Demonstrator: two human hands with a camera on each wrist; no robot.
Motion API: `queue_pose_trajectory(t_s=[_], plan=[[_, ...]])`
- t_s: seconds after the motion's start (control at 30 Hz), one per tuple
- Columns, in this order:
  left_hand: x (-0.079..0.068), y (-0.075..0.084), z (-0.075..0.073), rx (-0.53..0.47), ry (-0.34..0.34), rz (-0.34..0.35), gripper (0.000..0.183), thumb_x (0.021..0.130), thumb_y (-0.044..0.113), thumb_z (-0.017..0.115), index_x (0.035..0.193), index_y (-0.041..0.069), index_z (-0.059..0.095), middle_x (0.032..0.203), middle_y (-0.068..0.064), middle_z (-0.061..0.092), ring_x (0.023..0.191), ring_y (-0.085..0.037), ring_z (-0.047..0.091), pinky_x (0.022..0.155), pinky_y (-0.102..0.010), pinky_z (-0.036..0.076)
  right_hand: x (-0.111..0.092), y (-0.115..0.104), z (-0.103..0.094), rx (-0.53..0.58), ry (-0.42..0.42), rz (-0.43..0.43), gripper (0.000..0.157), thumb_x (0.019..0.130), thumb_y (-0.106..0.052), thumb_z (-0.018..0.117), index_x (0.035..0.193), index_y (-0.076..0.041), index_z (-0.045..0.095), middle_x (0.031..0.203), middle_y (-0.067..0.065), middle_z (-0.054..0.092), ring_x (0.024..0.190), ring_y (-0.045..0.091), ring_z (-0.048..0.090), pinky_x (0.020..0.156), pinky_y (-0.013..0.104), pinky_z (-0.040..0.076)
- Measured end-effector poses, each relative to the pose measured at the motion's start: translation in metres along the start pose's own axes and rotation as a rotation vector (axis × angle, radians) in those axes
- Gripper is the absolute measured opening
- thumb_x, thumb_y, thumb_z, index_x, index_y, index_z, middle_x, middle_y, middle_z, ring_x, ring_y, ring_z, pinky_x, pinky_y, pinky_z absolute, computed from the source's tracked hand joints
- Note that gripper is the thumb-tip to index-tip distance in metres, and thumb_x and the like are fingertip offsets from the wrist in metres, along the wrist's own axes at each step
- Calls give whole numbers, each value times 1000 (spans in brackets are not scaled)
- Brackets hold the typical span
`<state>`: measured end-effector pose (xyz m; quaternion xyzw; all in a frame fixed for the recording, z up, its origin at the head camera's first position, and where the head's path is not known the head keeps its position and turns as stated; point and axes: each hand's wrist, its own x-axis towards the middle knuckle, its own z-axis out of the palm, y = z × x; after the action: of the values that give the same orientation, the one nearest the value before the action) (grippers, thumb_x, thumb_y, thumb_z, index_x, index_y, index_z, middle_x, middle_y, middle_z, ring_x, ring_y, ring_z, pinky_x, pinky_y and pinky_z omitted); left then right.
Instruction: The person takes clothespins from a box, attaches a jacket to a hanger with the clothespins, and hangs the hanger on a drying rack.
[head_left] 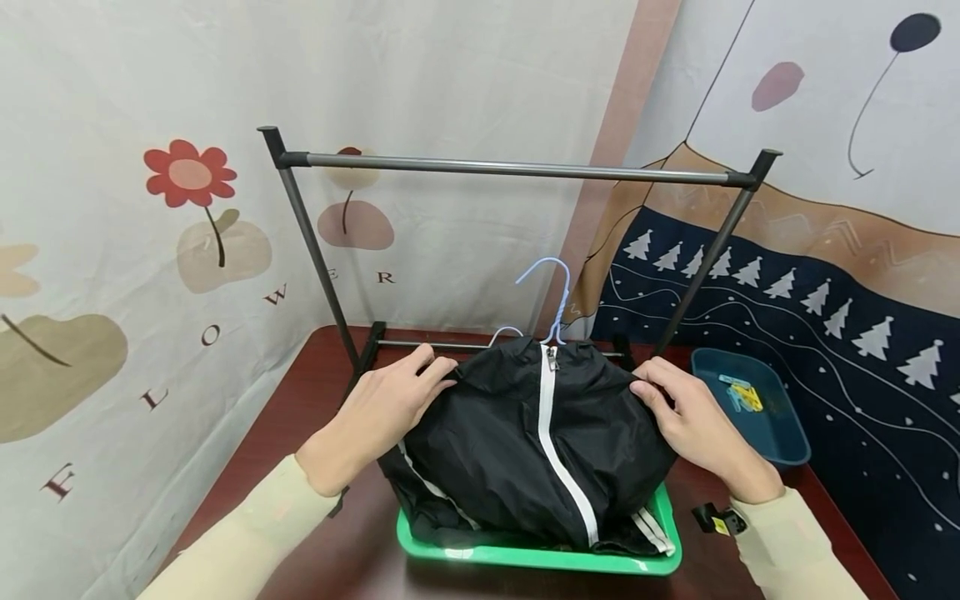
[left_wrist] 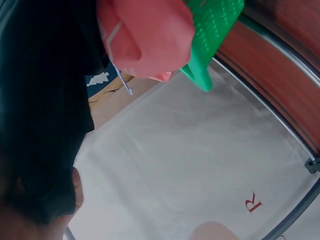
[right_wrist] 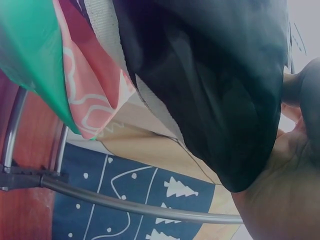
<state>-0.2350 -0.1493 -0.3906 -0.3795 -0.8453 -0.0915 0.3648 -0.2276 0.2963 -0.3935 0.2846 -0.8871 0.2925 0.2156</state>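
Observation:
A black zip-up jacket (head_left: pixel 480 442) with a white zipper strip hangs on a light-blue wire hanger (head_left: pixel 562 308), its hook standing above the collar. My left hand (head_left: pixel 382 408) pinches the jacket at its left shoulder. At the opposite shoulder, my right hand (head_left: pixel 693 421) pinches the fabric between thumb and fingers. The lower jacket and a striped sleeve overlap a green basket (head_left: pixel 540 560) in the head view. Both wrist views show a pink garment (left_wrist: pixel 145 40) beside the basket's wall, behind the jacket; the head view hides it.
A metal clothes rack (head_left: pixel 495 167) with a bare top bar stands behind the jacket on the dark red table (head_left: pixel 337 550). Behind the collar a second, pale hanger hook (head_left: pixel 506 330) shows. At the right, a blue tray (head_left: pixel 783 425) holds yellow and light-blue clips (head_left: pixel 742 395).

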Motion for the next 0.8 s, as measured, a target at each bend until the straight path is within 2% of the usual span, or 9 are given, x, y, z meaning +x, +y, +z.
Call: queue_pose_trajectory(t_s=[0.13,0.33,0.47,0.6,0.8], plan=[[-2,-1,3,-38,27,10,21,107,17,87,122,15,73,91,2,57,57,-9,46,51,-21,35,-1,0,0,1,-1,6,23,114,-2,71,106,-24,72,97,-10,61,85,3,55,78,21,44],[-3,-1,4,-96,61,10,8,116,19,76,123,15,75,93,5,65,62,-9,57,53,-24,44,-1,1,-1,3,-5,30,21,114,-4,72,109,-25,75,101,-10,66,89,4,58,81,21,47],[-5,-1,4,-97,67,7,11,119,22,71,124,14,75,97,4,71,66,-10,65,55,-27,50,-1,0,-2,-3,-10,51,18,114,-7,73,114,-24,79,106,-8,70,92,4,61,82,22,49],[-6,-1,4,-88,75,8,10,116,19,76,124,13,75,98,4,74,69,-11,68,57,-28,54,-1,-1,-3,-1,-7,59,18,113,-7,75,120,-22,81,105,-8,71,91,3,60,79,23,49],[-9,-2,5,-87,82,7,21,106,11,86,124,12,75,98,2,74,72,-11,71,58,-30,56,-2,-1,-4,-1,0,44,22,110,-6,78,125,-22,82,105,-11,71,89,1,58,74,28,49]])
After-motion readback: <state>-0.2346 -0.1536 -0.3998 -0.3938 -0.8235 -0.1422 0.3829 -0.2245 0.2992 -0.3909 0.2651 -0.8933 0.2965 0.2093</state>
